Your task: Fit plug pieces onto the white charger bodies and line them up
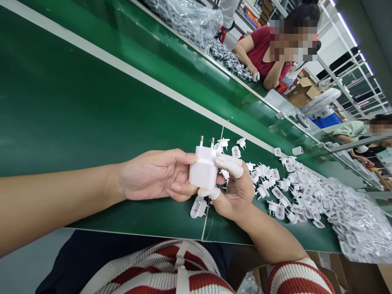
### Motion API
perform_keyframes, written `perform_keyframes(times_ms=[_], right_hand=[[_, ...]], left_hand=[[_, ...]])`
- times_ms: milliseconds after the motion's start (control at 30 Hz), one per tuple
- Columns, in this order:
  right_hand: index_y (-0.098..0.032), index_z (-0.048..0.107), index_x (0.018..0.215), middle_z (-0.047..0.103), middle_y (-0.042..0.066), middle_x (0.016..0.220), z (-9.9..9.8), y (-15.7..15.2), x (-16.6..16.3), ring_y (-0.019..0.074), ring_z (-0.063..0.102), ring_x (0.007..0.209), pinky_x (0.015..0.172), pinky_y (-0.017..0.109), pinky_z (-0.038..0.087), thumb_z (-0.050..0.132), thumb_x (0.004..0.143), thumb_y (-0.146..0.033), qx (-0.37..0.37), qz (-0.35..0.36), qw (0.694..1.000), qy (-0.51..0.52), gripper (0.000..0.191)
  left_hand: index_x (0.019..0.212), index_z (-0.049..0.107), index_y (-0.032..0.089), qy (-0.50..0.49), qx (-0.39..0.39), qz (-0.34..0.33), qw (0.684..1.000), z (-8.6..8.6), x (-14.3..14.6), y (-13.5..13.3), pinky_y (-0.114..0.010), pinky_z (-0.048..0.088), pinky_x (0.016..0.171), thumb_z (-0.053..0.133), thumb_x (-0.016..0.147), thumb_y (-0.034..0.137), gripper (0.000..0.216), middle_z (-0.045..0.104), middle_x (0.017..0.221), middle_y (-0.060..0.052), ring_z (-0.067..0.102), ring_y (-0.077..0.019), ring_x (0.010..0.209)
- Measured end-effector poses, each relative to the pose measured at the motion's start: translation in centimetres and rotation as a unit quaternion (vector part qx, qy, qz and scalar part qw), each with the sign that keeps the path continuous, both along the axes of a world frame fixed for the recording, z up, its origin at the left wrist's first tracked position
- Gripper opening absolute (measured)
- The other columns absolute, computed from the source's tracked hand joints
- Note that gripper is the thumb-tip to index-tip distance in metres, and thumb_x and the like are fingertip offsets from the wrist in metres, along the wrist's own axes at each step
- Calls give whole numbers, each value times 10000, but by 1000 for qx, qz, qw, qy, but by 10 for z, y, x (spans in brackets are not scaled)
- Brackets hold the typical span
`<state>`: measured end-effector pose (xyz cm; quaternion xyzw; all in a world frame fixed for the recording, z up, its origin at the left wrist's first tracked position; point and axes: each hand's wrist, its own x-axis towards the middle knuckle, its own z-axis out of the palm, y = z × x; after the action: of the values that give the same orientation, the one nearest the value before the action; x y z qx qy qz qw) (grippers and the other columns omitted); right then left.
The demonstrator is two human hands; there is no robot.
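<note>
Between my two hands is a white two-pin plug charger (202,169), held upright above the green bench with its metal pins pointing up. My left hand (159,173) grips its left side with thumb and fingers. My right hand (234,185) wears white finger cots and pinches the charger from the right, top and bottom. Just below the charger, a loose white plug shell (199,207) lies on the bench. More white plug pieces (235,152) lie behind my right hand.
A large heap of white plug parts (301,190) spreads on the right, running into a clear plastic bag (364,224). A low transparent partition (196,57) crosses the bench. Beyond it a person in a red shirt (260,49) sits by another pile (228,57). A white fan (321,102) stands farther right.
</note>
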<state>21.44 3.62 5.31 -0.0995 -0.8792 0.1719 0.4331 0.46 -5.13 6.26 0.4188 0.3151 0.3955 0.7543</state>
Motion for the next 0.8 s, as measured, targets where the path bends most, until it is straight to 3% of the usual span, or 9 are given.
perform_keyframes(times_ms=[133,233,333,400,467,533,600,700,800], right_hand=[[-323,624,1412,742,100,1209,4,0,1,283,737,1007,811,454,648,741,954,-470,-24,15,1000,1,496],[-320,627,1416,741,99,1265,2,2,0,287,739,1105,882,455,662,793,933,-428,-34,35,999,11,522],[-326,593,1420,663,110,1442,-4,4,-3,298,677,1311,1038,497,637,764,962,-320,-96,26,995,10,489],[-331,535,1435,595,112,1527,-7,5,-5,285,653,1364,1102,510,612,727,983,-271,-175,25,984,23,495],[-324,527,1406,597,107,1516,-9,5,-6,268,658,1360,1125,497,603,725,982,-264,-233,33,971,34,471],[-313,571,1348,634,97,1466,-11,5,-5,261,661,1350,1125,484,607,730,976,-264,-247,36,968,30,408],[-311,610,1313,649,91,1451,-12,5,-3,262,661,1343,1122,486,610,713,982,-240,-237,33,971,21,354],[-329,621,1327,639,78,1475,-13,4,-1,266,669,1331,1098,488,624,699,978,-185,-222,38,974,16,386],[-340,616,1352,636,70,1479,-12,3,-1,262,667,1329,1073,472,634,687,974,-152,-212,44,976,14,428]], left_hand=[[1234,725,194,-64,-13,-9,998,-2,1,-2,-316,358,495,421,1013,548,515,598,666,-48,261,-118,492],[1283,711,187,-61,16,6,998,-4,0,0,-324,438,532,416,1035,529,516,666,797,-76,391,-131,525],[1328,685,181,8,107,110,988,-12,1,4,-332,530,611,467,1053,437,435,710,982,-112,567,-164,642],[1410,649,219,99,231,189,949,-21,1,5,-351,601,764,559,1039,344,402,701,1229,-137,685,-218,882],[1516,570,276,190,372,243,876,-31,3,5,-395,590,1007,605,1018,235,501,592,1487,-132,650,-275,1232],[1577,495,277,252,469,274,801,-38,4,4,-430,489,1189,596,999,147,601,519,1573,-126,518,-286,1437],[1601,446,247,294,516,292,750,-40,5,5,-432,442,1240,593,967,92,669,542,1540,-133,489,-270,1464],[1604,423,214,328,538,305,714,-38,6,5,-419,467,1221,636,925,80,724,576,1494,-145,523,-271,1428],[1592,443,214,324,548,313,705,-36,7,5,-423,482,1208,663,902,79,737,604,1469,-143,551,-283,1408]])
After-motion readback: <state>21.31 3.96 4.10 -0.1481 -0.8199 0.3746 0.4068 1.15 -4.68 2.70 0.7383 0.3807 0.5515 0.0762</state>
